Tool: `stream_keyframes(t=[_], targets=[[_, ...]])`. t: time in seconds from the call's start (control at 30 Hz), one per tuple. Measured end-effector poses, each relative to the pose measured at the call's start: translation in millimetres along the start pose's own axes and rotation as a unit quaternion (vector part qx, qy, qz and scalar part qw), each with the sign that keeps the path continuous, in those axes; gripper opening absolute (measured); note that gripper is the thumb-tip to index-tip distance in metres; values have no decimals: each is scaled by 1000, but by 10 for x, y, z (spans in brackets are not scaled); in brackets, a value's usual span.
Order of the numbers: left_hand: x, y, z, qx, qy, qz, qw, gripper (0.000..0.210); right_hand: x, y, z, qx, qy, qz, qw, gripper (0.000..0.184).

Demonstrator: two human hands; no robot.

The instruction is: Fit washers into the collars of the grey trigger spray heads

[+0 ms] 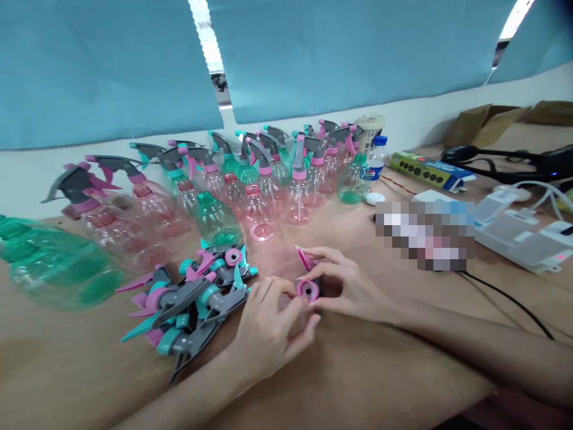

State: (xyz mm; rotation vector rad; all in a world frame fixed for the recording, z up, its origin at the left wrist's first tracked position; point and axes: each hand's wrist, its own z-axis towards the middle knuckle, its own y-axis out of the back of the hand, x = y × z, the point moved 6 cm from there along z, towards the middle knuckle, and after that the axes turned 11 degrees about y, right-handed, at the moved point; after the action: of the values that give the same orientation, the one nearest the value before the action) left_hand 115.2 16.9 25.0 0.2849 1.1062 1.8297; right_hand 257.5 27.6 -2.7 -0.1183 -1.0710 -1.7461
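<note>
Spray head (308,291), pink-collared, was pinched in the fingers of the right hand (344,283) over the desk (367,364). The left hand (273,319) curled its fingers just beside it; I could not tell whether they gripped anything. Loose spray heads (181,298) lay heaped to the left, before pink and green bottles (259,215).
</note>
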Motion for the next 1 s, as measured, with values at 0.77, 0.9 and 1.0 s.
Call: stream_keyframes(t=[0.77,0.9,1.0], targets=[[-44,-12,-19,-22,-13,86,996,16,17,-4,6,1,-7,2,1000,27],[-71,6,-26,-16,-42,45,998,12,29,-14,1,9,-1,2,1000,24],[-46,29,-9,-14,-38,-19,999,11,36,-19,-3,8,1,5,1000,23]])
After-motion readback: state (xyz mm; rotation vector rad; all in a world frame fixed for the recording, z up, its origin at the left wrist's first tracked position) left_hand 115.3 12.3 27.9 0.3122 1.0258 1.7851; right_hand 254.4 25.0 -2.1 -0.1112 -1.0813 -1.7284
